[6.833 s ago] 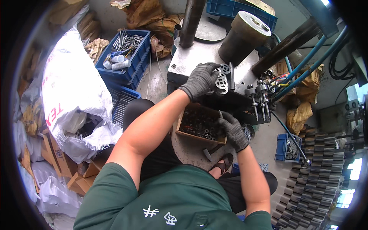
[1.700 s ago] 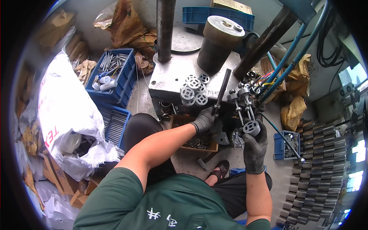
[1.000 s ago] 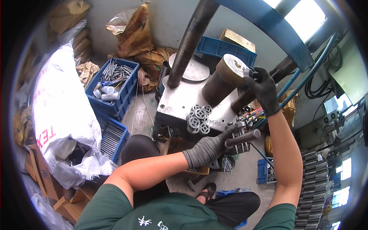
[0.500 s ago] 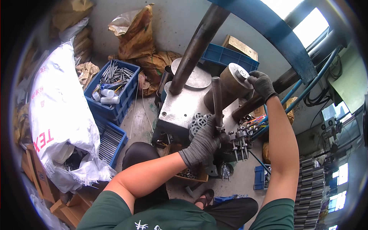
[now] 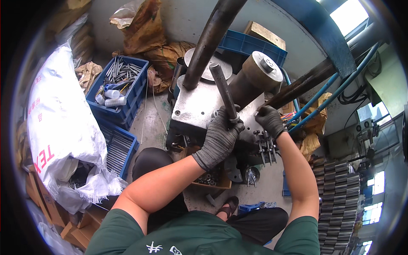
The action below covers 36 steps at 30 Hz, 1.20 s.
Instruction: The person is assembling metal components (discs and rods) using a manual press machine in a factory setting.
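My left hand (image 5: 220, 137), in a grey knit glove, is closed around the lower end of a dark metal bar (image 5: 222, 89), just below its ring collar (image 5: 234, 118). The bar leans over a steel machine plate (image 5: 189, 104). My right hand (image 5: 270, 120), gloved alike, hovers at the plate's right side with bent fingers. Whatever may be in its fingertips is too small to make out. Behind the bar, a thick metal cylinder (image 5: 250, 80) rises at a tilt, with a small round hub (image 5: 267, 64) on its end face. Several small clamps with rods (image 5: 265, 146) hang below my right hand.
Blue crates with metal pins (image 5: 142, 78) and rods (image 5: 135, 148) stand left, beside a large white woven sack (image 5: 63, 114). Thick posts (image 5: 212, 40) and a blue curved frame (image 5: 316, 29) surround the machine. Blue hoses (image 5: 331, 104) run right. A carton of small parts (image 5: 223, 182) sits below.
My right hand has come down from the cylinder's end, where it was at a small holed disc, to the plate's right side. The bar has tipped leftward. The holed discs beside my left hand are now hidden.
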Available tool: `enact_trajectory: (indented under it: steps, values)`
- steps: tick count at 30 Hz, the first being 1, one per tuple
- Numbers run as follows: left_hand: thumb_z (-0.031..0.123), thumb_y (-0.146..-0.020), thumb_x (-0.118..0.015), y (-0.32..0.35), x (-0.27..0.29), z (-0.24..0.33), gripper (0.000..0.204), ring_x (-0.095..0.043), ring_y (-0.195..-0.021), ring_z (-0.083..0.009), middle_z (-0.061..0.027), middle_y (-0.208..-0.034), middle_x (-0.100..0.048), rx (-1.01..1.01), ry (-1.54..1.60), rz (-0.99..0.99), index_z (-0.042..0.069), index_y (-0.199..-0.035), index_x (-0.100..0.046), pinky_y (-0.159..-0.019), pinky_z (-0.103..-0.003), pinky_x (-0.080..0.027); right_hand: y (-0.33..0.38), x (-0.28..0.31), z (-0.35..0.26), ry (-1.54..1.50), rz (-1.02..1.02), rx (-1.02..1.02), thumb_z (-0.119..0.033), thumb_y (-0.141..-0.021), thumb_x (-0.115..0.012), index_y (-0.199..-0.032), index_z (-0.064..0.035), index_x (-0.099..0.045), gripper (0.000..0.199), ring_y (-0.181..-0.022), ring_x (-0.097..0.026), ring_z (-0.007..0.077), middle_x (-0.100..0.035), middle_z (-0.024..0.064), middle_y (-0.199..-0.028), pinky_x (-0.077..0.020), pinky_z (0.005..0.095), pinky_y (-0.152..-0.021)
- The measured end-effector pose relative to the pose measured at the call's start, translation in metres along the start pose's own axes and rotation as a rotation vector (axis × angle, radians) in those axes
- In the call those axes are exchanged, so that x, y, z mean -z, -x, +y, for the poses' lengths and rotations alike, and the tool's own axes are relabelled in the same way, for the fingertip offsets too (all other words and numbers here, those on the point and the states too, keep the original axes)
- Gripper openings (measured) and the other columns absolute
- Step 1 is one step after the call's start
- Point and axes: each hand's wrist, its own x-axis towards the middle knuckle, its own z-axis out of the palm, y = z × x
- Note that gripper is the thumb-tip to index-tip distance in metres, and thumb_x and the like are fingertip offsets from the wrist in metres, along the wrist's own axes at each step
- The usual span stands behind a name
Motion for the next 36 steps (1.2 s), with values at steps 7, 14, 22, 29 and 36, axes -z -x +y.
enact_trajectory:
  steps: [7, 14, 22, 29, 36]
  values:
    - [-0.008, -0.089, -0.063, 0.004, -0.006, -0.012, 0.044, -0.065, -0.081, -0.0149, -0.0063, -0.097, -0.058, 0.02, -0.095, -0.002, 0.003, -0.129, -0.047, -0.071, -0.03, -0.057, -0.002, -0.027, -0.02, 0.182, -0.221, 0.041, -0.026, -0.083, -0.072, -0.095, -0.0078, -0.076, 0.022, -0.097, -0.07, 0.0362, -0.073, 0.0185, -0.098, -0.0545, 0.0463, -0.09]
    - [-0.007, -0.089, -0.064, 0.011, -0.004, -0.004, 0.044, -0.066, -0.075, -0.0161, -0.0069, -0.096, -0.059, 0.169, -0.078, -0.011, 0.003, -0.129, -0.049, -0.067, -0.03, -0.058, 0.002, 0.041, -0.071, -0.216, 0.289, 0.276, -0.005, -0.086, -0.07, -0.093, -0.0037, -0.068, 0.007, -0.076, -0.071, 0.029, -0.068, 0.0145, -0.093, -0.0561, 0.039, -0.069]
    - [-0.002, -0.093, -0.063, 0.017, -0.018, -0.014, 0.042, -0.062, -0.074, -0.0127, -0.0052, -0.094, -0.057, 0.183, -0.08, -0.095, 0.005, -0.132, -0.049, -0.068, -0.029, -0.057, -0.072, 0.111, -0.085, -0.115, 0.614, 0.178, -0.029, -0.091, -0.075, -0.108, -0.0034, -0.069, 0.031, -0.088, -0.071, 0.0293, -0.07, 0.0165, -0.105, -0.0555, 0.0389, -0.082]
    - [0.001, -0.094, -0.065, 0.019, -0.02, -0.013, 0.046, -0.061, -0.072, -0.0117, -0.0037, -0.091, -0.059, 0.265, -0.172, -0.147, 0.007, -0.138, -0.049, -0.066, -0.029, -0.055, -0.116, 0.111, -0.055, -0.274, 0.268, -0.024, -0.037, -0.087, -0.079, -0.113, -0.0006, -0.073, 0.045, -0.087, -0.07, 0.0206, -0.075, 0.0153, -0.095, -0.0549, 0.0338, -0.083]
    - [-0.001, -0.092, -0.065, 0.021, -0.02, -0.014, 0.047, -0.061, -0.072, -0.0112, -0.0044, -0.092, -0.06, 0.299, -0.146, -0.17, 0.007, -0.136, -0.051, -0.067, -0.03, -0.055, -0.125, 0.117, -0.029, -0.812, 0.096, -0.068, -0.021, -0.091, -0.078, -0.115, 0.0023, -0.072, 0.033, -0.09, -0.065, 0.0115, -0.071, 0.0052, -0.1, -0.0539, 0.0264, -0.083]
